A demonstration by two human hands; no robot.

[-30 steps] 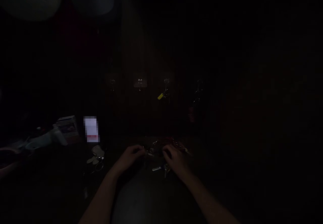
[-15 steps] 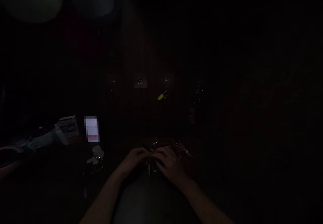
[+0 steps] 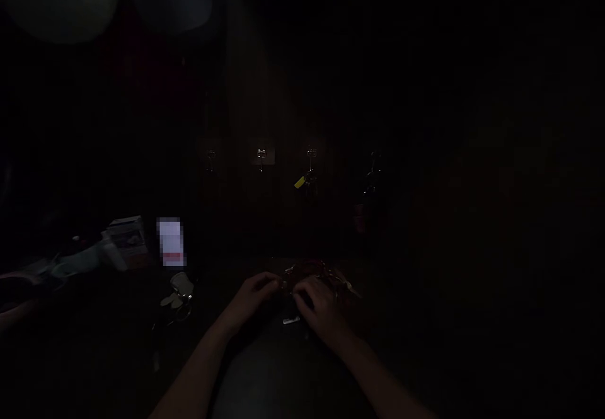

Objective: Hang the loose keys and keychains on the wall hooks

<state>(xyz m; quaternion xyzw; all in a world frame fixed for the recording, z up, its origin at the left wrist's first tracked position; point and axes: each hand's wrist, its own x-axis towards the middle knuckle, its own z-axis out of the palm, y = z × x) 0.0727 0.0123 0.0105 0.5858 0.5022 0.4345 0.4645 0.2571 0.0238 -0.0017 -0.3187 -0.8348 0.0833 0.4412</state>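
In the dim head view my left hand (image 3: 259, 292) is closed in a pinch, fingertips pointing inward. My right hand (image 3: 319, 300) faces it a short gap away, its thumb and fingers bent together. Whatever the two hands hold is too small and dark to make out. A slim shiny piece (image 3: 291, 321), perhaps metal, shows just below the fingertips. Right behind my right hand is a tangled reddish bundle (image 3: 326, 270) with some light strands; its kind is unclear.
To the left lie a bunch of keys on a ring (image 3: 180, 296), a lit, pixelated screen (image 3: 171, 241) and a small box (image 3: 126, 235). Ahead, metal hooks (image 3: 261, 154) line an upright surface; one carries a yellow tag (image 3: 299, 182). Most surroundings are lost in darkness.
My fingertips have come slightly apart, the right hand shifting a little to the right. The shiny piece below them now lies sideways, where an upright one hung before.
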